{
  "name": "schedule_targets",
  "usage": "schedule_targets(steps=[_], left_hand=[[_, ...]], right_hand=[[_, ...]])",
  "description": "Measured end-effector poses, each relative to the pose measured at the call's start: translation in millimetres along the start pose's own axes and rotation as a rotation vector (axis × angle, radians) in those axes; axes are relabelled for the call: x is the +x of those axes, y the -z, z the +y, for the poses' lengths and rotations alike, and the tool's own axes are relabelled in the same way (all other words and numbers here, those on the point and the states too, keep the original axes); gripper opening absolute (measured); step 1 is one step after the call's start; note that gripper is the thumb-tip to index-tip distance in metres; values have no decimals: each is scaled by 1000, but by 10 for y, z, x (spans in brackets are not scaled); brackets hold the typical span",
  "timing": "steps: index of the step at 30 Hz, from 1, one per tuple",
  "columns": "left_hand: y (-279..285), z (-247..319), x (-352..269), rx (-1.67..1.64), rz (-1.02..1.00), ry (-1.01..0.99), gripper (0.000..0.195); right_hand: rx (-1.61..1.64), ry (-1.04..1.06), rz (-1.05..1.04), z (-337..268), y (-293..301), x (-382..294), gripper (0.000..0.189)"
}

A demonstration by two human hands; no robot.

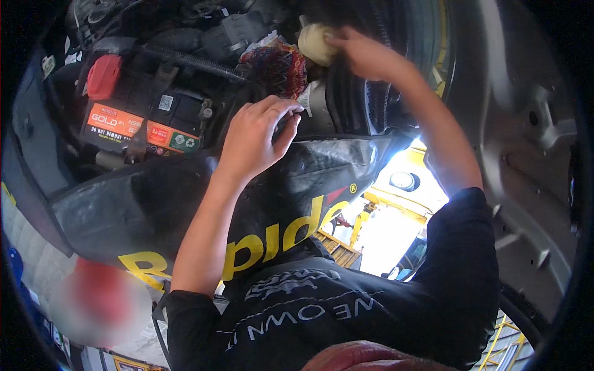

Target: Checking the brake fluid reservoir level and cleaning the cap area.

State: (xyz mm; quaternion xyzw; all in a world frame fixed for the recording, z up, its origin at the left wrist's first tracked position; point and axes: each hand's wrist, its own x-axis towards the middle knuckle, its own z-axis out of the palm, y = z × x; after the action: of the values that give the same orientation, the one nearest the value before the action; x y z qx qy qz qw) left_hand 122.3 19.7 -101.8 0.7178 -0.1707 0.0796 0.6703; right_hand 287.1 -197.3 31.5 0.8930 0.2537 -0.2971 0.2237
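Note:
My right hand (371,53) is at the upper right of the engine bay. Its thumb and fingers grip one end of a pale yellow plastic container (316,45). Just left of and below it, a red patterned cloth (283,65) lies bunched among the engine parts. My left hand (260,132) hovers near the bay's front edge, over a black fender cover (287,185). Its fingers curl towards the thumb, the tips close together beside a small white label (305,99). Whether anything small is between them is hidden.
A car battery (139,116) with a red terminal cover (104,76) sits to the left, under a metal hold-down bracket (148,111). Black corrugated tubing (199,62) runs behind it. The raised hood (519,139) rises at right. A blurred patch covers something red at lower left.

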Motion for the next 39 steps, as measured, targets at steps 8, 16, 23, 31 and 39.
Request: schedule_targets(steps=[8, 16, 23, 31, 39], left_hand=[[26, -5, -2, 4, 6, 33, 24], [8, 22, 5, 22, -57, 67, 17], [1, 18, 13, 6, -71, 74, 20], [-6, 35, 19, -2, -96, 88, 18], [-1, 6, 22, -11, -98, 91, 17]], right_hand=[[-120, 62, 76, -66, -97, -42, 63], [-307, 127, 107, 7, -187, 83, 48], [-165, 193, 296, 67, -273, -32, 55], [-251, 48, 215, -55, -207, -163, 53], [-313, -8, 81, -77, -193, 47, 42]])
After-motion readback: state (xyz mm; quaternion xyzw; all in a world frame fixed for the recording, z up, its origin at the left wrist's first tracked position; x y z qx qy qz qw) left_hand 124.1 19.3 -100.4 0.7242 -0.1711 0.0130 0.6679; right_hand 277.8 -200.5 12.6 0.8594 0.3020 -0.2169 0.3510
